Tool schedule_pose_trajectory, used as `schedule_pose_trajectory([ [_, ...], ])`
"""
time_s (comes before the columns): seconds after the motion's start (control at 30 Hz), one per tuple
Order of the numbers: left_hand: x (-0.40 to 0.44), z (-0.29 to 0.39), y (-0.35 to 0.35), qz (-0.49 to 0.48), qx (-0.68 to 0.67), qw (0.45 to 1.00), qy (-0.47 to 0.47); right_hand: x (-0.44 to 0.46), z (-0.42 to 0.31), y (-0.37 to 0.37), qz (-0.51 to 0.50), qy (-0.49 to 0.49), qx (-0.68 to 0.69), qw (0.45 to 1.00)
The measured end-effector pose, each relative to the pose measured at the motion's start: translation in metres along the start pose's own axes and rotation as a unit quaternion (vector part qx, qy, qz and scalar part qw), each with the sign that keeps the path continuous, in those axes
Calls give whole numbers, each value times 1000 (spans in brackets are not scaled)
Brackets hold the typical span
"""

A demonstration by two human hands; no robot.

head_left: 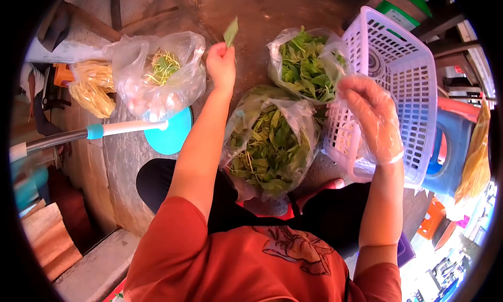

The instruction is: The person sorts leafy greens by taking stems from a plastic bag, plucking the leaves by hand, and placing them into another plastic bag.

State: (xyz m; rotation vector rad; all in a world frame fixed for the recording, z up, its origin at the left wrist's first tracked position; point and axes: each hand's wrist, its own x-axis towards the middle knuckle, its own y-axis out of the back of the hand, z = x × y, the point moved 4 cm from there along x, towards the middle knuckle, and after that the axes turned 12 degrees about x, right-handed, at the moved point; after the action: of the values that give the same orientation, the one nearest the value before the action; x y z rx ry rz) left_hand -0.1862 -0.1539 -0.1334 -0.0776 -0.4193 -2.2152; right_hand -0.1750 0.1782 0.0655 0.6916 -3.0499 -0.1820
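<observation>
Pinched in my bare left hand [221, 66] is a single green leaf [231, 32], held up above the floor. My right hand [371, 116] wears a clear plastic glove and hovers by the basket's near rim, beside a plastic bag of green leaves [305, 61]. Its fingers are loosely bent and slightly apart, with nothing visible in them; the glove blurs their tips. Between my knees stands a larger clear bag of leafy stems [267, 147]. On the left, another clear bag [181, 90] holds a small heap of pale, thin stems [163, 68].
A white perforated plastic basket [427, 92] tilts at the right, beside a blue plastic stool-like item [455, 145]. At left, a turquoise disc [170, 134] with a white pole lies by yellowish bags [94, 90]. A person [36, 92] is partly visible at the far left.
</observation>
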Motion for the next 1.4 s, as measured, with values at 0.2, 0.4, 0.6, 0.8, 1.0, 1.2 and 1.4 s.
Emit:
schedule_pose_trajectory([
  [0.2, -41, 141, -50, -146, 26, 986, -76, -5, -1, 2, 7, 18, 42, 999],
  [0.4, -99, 146, -52, -208, 85, 964, -141, -3, -1, 9, -29, 73, 10, 997],
  [0.6, -202, 60, 7, -417, 382, 815, -125, 0, 3, 12, -60, 39, 144, 987],
  [0.8, -217, 21, 48, -376, 549, 743, -79, -8, 4, 2, -88, 22, 130, 987],
  [1.0, -181, 4, 56, -309, 117, 940, 86, -18, 4, -20, -144, 21, 10, 989],
  [1.2, -183, 60, 57, -343, -95, 909, 218, -51, 53, -104, -487, -46, -364, 792],
  [1.4, -181, 104, 46, -398, -170, 888, 156, -50, 139, -120, -397, -105, -426, 806],
])
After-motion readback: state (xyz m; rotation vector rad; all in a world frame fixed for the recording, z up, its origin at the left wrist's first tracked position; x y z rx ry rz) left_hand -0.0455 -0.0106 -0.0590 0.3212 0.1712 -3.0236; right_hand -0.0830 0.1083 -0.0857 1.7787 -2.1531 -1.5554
